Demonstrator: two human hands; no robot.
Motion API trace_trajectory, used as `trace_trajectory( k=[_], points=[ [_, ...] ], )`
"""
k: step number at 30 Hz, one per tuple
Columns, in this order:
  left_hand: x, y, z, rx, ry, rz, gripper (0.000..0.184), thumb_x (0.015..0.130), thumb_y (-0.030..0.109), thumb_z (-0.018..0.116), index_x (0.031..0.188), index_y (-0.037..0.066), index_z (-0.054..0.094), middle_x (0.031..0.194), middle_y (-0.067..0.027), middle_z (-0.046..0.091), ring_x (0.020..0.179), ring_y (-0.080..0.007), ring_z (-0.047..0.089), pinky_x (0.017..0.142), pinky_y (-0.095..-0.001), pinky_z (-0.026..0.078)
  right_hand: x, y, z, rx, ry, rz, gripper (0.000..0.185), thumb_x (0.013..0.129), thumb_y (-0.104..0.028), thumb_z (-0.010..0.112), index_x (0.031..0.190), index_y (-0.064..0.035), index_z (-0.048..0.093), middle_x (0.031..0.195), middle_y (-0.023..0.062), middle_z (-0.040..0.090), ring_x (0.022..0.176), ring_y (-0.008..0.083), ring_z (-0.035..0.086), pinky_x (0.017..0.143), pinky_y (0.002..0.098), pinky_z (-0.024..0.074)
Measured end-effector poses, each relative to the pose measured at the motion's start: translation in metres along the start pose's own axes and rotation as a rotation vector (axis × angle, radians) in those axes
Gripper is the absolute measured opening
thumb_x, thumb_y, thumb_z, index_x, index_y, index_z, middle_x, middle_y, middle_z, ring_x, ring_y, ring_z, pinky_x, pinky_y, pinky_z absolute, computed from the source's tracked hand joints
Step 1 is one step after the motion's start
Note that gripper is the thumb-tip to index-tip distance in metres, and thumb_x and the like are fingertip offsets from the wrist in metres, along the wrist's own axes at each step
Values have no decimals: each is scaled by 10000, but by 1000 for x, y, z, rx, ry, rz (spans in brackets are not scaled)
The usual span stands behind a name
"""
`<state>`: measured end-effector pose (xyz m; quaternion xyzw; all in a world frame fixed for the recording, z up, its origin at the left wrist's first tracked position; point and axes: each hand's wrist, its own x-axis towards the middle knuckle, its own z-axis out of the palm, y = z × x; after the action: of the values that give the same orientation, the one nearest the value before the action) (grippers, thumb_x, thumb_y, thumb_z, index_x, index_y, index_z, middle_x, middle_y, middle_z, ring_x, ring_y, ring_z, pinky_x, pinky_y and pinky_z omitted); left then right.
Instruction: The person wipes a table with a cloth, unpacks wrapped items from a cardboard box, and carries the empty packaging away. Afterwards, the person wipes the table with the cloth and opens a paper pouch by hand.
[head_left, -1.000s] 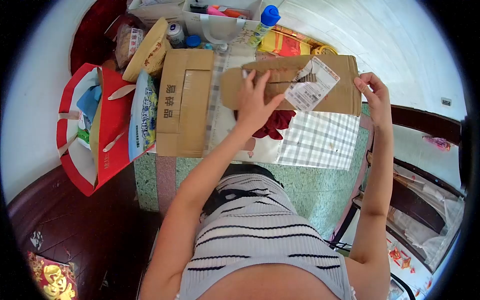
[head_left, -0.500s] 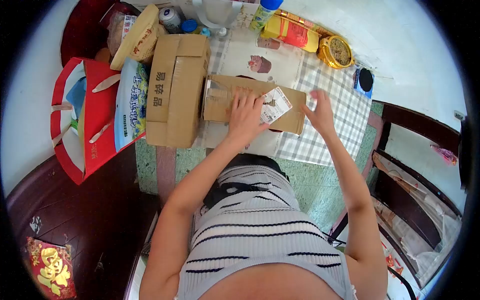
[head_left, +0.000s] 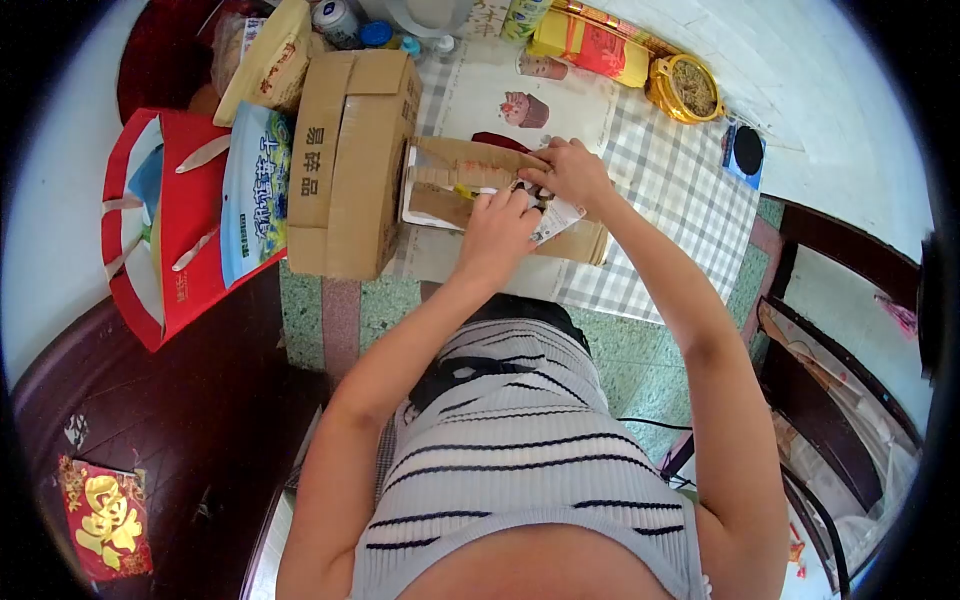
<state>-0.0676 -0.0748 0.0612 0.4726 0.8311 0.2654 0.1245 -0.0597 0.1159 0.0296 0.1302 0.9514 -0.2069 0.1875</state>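
Note:
A small cardboard box (head_left: 450, 170) lies on the table in front of me, its top parted along the left part. Something white and yellow shows inside the gap. My left hand (head_left: 497, 232) has its fingers curled over the near flap, beside the opening. From the far right, my right hand (head_left: 570, 175) reaches over the box with fingers bent onto the far flap. A white printed label (head_left: 556, 219) on the box is partly covered by both hands. Touching or nearly touching the box's left end is a larger cardboard box (head_left: 355, 165).
Left of the large box stand a blue snack pouch (head_left: 255, 195) and a red gift bag (head_left: 190, 225). A can (head_left: 336, 22) and a blue-lidded jar (head_left: 377, 36) are behind. A yellow packet (head_left: 590, 48), gold pot (head_left: 688, 88) and blue box (head_left: 743, 154) line the right.
The small box's flaps have come apart at the left, exposing its inside. My right hand has moved left from the box's right end onto its top; my left hand has curled its fingers.

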Motion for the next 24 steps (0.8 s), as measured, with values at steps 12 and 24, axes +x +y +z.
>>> trace_trajectory(
  k=[12,24],
  points=[
    [-6,1,12,-57,52,-45,280,659,208,777,873,97,635,965,-44,548,962,-242,511,830,-395,374,-12,15,-21,651,185,-17,349,765,-334,752,983,-69,686,913,108,670,865,234,649,735,351,515],
    [-16,8,25,-104,120,-22,318,624,181,793,890,95,643,1035,-51,567,1022,-258,505,850,-416,380,-83,-26,-19,-52,166,239,436,761,-438,687,760,-1,685,673,181,656,657,350,660,612,438,535]
  ],
)
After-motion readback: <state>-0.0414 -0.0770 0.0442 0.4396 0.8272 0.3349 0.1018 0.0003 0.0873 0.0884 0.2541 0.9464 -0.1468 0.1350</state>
